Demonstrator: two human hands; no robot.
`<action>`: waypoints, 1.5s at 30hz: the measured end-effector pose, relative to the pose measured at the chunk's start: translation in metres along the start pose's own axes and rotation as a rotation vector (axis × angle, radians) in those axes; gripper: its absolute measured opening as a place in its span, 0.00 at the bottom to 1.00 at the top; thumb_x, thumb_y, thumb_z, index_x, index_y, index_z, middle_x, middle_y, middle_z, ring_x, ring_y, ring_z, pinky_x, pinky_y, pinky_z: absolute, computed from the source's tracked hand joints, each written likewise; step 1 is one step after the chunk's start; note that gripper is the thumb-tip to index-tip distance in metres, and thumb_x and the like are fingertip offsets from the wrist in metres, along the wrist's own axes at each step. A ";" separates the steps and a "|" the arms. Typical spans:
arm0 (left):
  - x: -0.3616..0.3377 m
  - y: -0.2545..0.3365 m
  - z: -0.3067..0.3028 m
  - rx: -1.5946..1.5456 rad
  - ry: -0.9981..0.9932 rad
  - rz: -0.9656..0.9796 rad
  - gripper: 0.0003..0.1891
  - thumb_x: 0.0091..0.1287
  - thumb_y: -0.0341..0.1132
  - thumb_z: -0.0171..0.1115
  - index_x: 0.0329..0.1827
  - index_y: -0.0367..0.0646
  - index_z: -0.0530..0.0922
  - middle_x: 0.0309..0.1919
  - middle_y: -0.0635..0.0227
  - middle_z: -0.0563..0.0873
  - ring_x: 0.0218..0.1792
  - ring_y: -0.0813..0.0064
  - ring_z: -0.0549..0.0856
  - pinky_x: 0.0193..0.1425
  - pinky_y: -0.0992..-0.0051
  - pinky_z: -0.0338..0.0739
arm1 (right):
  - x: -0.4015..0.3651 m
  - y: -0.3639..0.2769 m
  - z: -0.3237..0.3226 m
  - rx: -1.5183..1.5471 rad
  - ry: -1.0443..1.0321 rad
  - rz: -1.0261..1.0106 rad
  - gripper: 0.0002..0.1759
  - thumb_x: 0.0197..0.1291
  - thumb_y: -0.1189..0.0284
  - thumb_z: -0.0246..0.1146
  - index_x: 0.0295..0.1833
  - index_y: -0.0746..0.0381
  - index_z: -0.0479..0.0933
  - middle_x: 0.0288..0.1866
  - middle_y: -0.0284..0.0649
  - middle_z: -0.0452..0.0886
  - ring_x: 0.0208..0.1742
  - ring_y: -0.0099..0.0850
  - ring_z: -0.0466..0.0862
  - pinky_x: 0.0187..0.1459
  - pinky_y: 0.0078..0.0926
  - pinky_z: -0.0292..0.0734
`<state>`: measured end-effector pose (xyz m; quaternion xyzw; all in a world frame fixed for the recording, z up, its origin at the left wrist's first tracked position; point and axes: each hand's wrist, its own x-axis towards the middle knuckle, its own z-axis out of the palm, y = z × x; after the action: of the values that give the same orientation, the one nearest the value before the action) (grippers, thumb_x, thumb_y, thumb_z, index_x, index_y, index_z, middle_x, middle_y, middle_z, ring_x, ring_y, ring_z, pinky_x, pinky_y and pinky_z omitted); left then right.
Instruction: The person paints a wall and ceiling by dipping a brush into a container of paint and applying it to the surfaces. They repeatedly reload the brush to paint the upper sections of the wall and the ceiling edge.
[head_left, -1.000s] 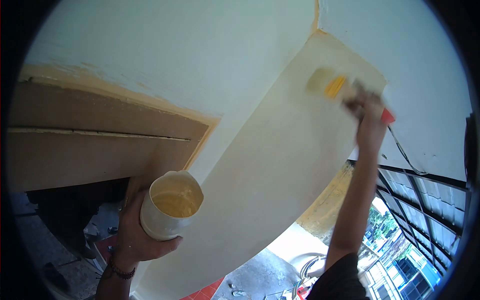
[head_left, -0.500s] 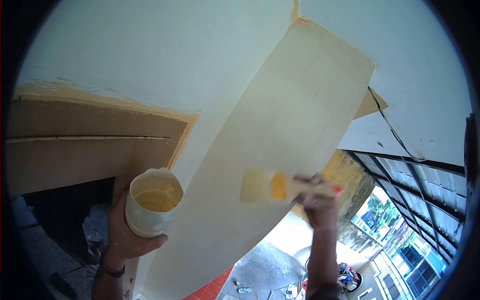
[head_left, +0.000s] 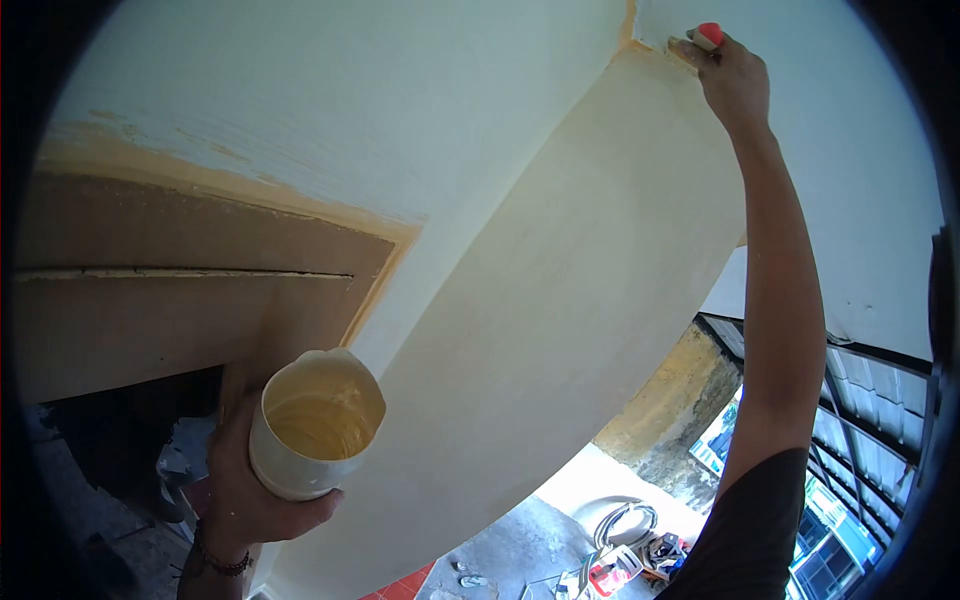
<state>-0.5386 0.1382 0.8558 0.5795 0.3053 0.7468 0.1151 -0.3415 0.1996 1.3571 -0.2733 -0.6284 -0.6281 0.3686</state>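
My left hand (head_left: 248, 500) is wrapped round a cream plastic container (head_left: 290, 472) with an uneven cut rim. Thin yellowish paint coats its inside. High at the upper right, my right hand (head_left: 737, 85) grips a paintbrush (head_left: 709, 37), whose red handle end points back at me. The hand and the viewing angle hide most of its bristles. That hand is close to the top edge of a cream-painted wall panel (head_left: 560, 260), where it meets the white ceiling (head_left: 850, 150).
A brown door frame (head_left: 180, 225) with ochre edging is on the left. Below, a coiled hose (head_left: 625, 522) and a red-and-white object (head_left: 613, 572) lie on the grey floor (head_left: 525, 545). Dark roof beams (head_left: 880, 350) run along the right.
My right hand has moved the paintbrush from the middle of the panel up to its top corner. My left hand still holds the container, slightly lower and tilted more toward me.
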 end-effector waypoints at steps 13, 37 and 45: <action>0.001 -0.001 -0.006 0.070 -0.043 -0.001 0.38 0.35 0.37 0.78 0.54 0.38 0.73 0.44 0.60 0.82 0.45 0.65 0.85 0.50 0.66 0.80 | 0.032 -0.004 0.024 0.067 -0.013 0.011 0.23 0.54 0.51 0.68 0.43 0.61 0.82 0.37 0.46 0.86 0.42 0.45 0.84 0.45 0.40 0.77; 0.001 0.007 -0.005 0.053 -0.011 -0.078 0.36 0.36 0.38 0.79 0.52 0.40 0.74 0.44 0.59 0.81 0.46 0.65 0.83 0.51 0.67 0.78 | 0.048 -0.009 0.056 -0.015 -0.016 -0.009 0.23 0.51 0.53 0.70 0.42 0.62 0.82 0.40 0.49 0.85 0.46 0.47 0.83 0.48 0.42 0.77; -0.002 -0.001 -0.003 -0.018 -0.043 -0.020 0.39 0.37 0.38 0.79 0.56 0.37 0.72 0.46 0.59 0.81 0.47 0.66 0.83 0.53 0.67 0.78 | 0.057 0.001 0.053 0.066 -0.006 0.006 0.24 0.51 0.51 0.71 0.43 0.60 0.84 0.39 0.44 0.86 0.42 0.41 0.85 0.45 0.35 0.77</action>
<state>-0.5411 0.1374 0.8534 0.5911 0.3018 0.7359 0.1340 -0.3798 0.2449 1.4073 -0.2649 -0.6492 -0.6049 0.3775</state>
